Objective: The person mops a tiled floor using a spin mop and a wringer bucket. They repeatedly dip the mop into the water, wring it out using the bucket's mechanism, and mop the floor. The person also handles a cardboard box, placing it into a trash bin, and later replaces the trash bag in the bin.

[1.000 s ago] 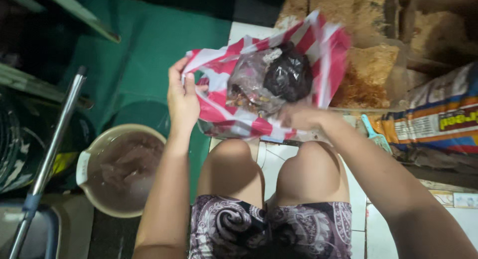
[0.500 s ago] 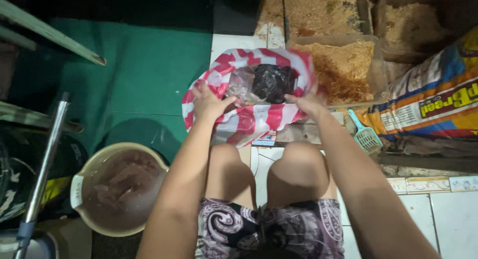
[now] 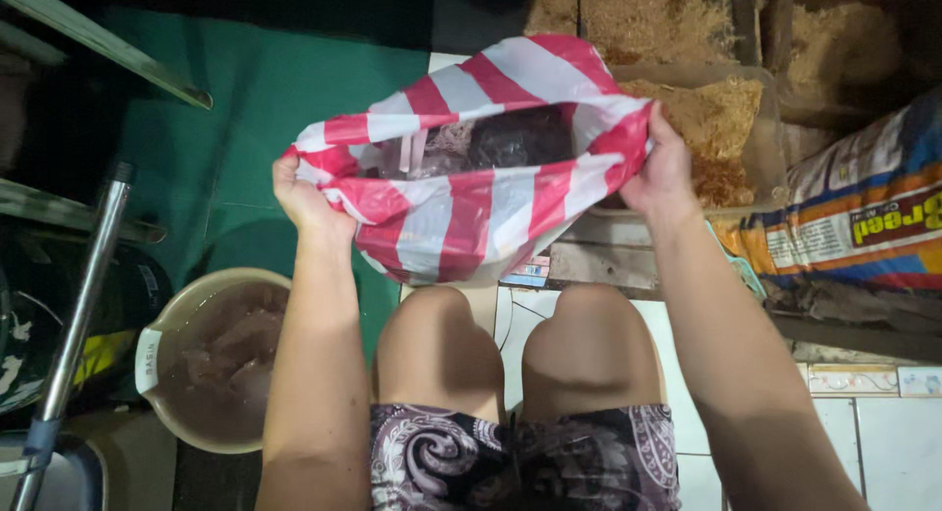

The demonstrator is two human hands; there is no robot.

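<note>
A red-and-white striped plastic bag [image 3: 471,216] hangs open in front of my knees. My left hand [image 3: 306,199] grips its left rim and my right hand [image 3: 659,172] grips its right rim, pulling the mouth wide. Inside lie a dark black bundle [image 3: 520,136] and a clear plastic bag with pale contents [image 3: 432,150]. The lower part of the striped bag hangs just above my knees [image 3: 510,344].
A beige basin [image 3: 211,359] with murky water and pale pieces stands on the floor at my left. A metal pole [image 3: 83,305] slants at far left. Trays of sawdust-like material [image 3: 706,108] lie behind the bag, and a printed sack [image 3: 854,216] lies at right. A green mat [image 3: 245,108] covers the floor.
My hands moved from the bag's near rim to its two sides and spread it open. The bag's mouth now tilts away, so less of its contents shows.
</note>
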